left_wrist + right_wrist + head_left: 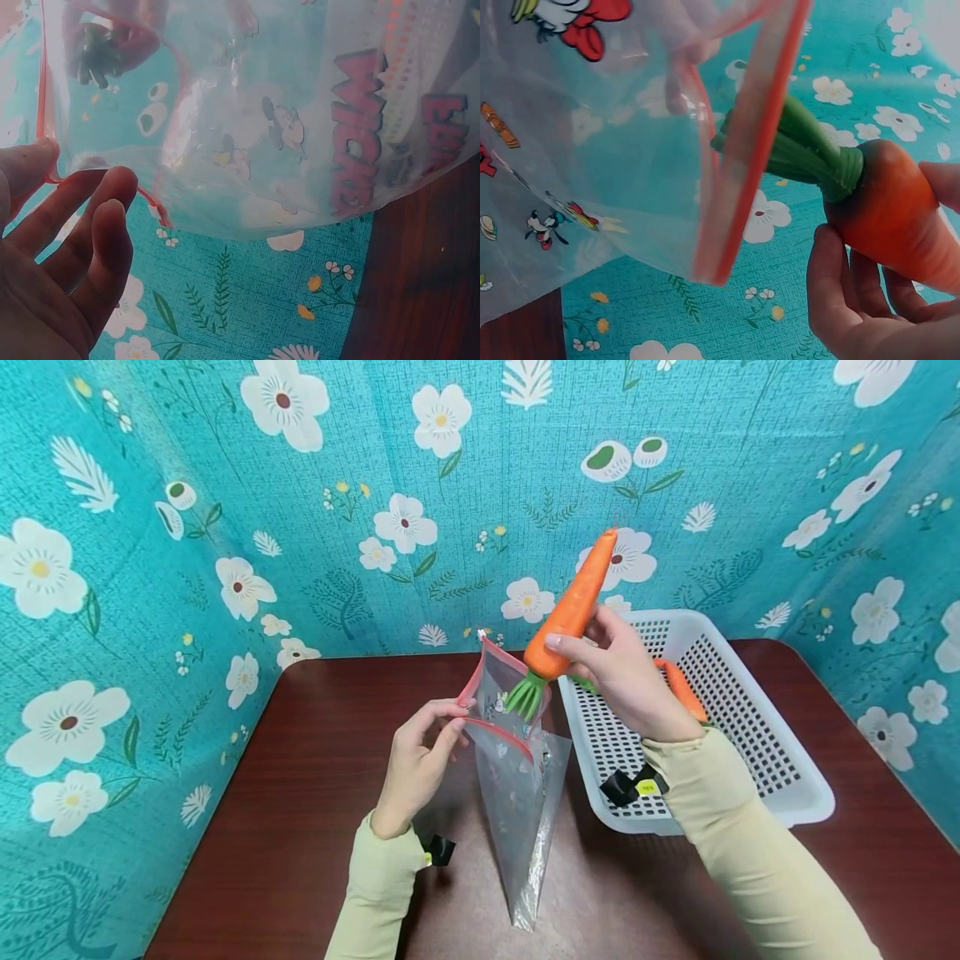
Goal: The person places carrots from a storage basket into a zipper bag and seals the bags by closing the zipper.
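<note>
My right hand grips an orange carrot by its thick end, its tip pointing up and its green stem pointing down at the mouth of a clear zip bag. In the right wrist view, the stem reaches the bag's red zip edge, and the orange body stays outside. My left hand pinches the red rim at the bag's left corner, and the mouth gapes. Cartoon figures and lettering are printed on the bag. The bag hangs down toward the table.
A white perforated plastic basket stands on the right of the dark wooden table. Inside it lies another carrot, partly hidden by my right arm. Turquoise flowered cloth covers the wall behind and both sides.
</note>
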Demonstrator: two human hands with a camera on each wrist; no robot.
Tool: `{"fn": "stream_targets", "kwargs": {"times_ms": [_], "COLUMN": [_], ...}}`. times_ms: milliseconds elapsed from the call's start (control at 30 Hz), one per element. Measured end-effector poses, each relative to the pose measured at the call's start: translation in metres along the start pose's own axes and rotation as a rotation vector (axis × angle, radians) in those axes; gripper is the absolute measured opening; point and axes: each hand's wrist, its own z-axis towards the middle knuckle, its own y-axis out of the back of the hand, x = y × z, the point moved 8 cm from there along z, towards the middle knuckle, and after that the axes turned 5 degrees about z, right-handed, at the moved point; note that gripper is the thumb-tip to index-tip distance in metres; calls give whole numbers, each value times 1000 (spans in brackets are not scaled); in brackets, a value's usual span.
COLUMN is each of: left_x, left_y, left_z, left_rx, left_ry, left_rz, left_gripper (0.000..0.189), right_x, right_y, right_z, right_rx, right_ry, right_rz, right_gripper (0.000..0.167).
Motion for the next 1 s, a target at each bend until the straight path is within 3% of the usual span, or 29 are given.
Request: {"fn": "stream_targets", "kwargs": {"times_ms": [400,733,1000], "left_x": [0,-2,-2], "left_y": [0,3,5], "left_z": [0,0,0], "left_rx": [-5,-25,-42], "left_ry": [-4,-7,-8], "left_rz": [6,5,26], "left_gripper": [20,21,20], "right_x": [-7,-13,-18], "right_y": [-12,-22,-24], "right_z": [-4,-7,-11], "right_rx": [1,72,112], "right_ry": [50,59,35], "right_rz": [-421,-614,-679], "right_gripper": [47,47,50]}}
